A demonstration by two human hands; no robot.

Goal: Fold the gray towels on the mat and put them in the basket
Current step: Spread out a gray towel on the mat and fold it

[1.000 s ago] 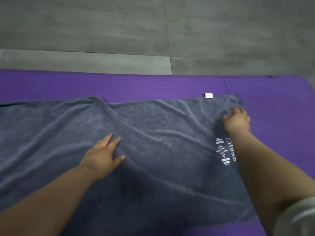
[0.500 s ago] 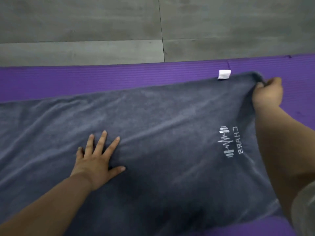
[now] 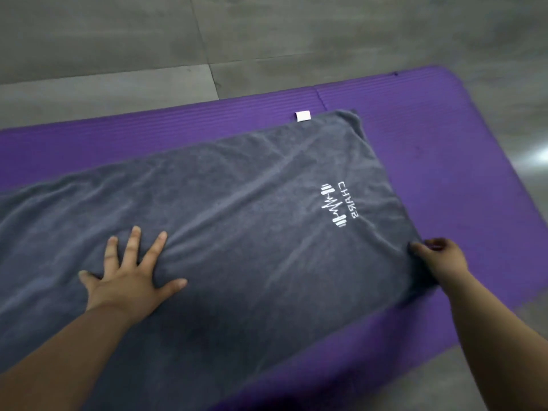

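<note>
Towel: gray towel [image 3: 237,218] lay spread on the purple mat [image 3: 444,143], white tag [image 3: 303,116] at its far edge, logo [image 3: 338,204] near the R end.
Anchor: left hand [image 3: 130,280] pressed flat on the cloth, fingers splayed wide.
Grip: right hand [image 3: 441,259] pinched the near R corner, fingers curled on the hem.
Handling: prob. soft, limp, light (would sag if lifted at one point); best taken by two corners w/ both hands.
Basket: not in view.
</note>
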